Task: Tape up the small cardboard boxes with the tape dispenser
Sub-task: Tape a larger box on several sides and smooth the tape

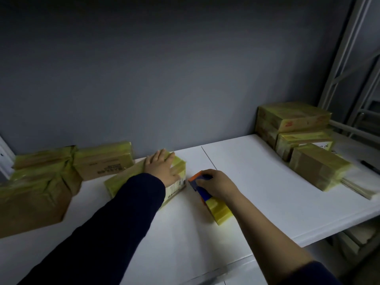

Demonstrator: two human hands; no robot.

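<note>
A small cardboard box (125, 177) wrapped in yellow tape lies on the white table (257, 182) near the wall, a printed label on its near right end. My left hand (162, 167) lies flat on its top with the fingers straight. Just right of the box, my right hand (216, 185) grips the orange and blue tape dispenser (202, 189), whose roll of yellow tape (219, 210) sticks out toward me. The dispenser's orange front sits close to the box's right end; I cannot tell if they touch.
Several taped boxes (41, 182) are piled at the left by the wall. Another pile of taped boxes (298, 132) stands at the back right, beside flat sheets (359, 186) and a black pen (370, 166). A metal rack (349, 68) rises on the right.
</note>
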